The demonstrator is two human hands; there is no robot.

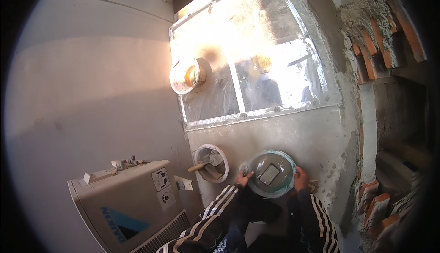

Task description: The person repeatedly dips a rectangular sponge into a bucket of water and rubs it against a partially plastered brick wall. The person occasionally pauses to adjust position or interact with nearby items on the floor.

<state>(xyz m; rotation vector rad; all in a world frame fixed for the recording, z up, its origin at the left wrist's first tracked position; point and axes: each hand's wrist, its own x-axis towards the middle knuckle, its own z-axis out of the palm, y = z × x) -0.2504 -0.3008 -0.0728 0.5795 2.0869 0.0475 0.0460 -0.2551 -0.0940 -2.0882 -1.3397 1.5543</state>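
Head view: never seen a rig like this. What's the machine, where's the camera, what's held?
There's no machine: these are a person's bare hands. A fisheye camera on their head looks down, so straight edges bend.

The left hand and right hand are at opposite sides of a round basin containing a grey rectangular block; how firmly they grip is unclear.

On the grey surface, left of the basin, is a bucket with a wooden-handled trowel. Beyond lies a framed panel.
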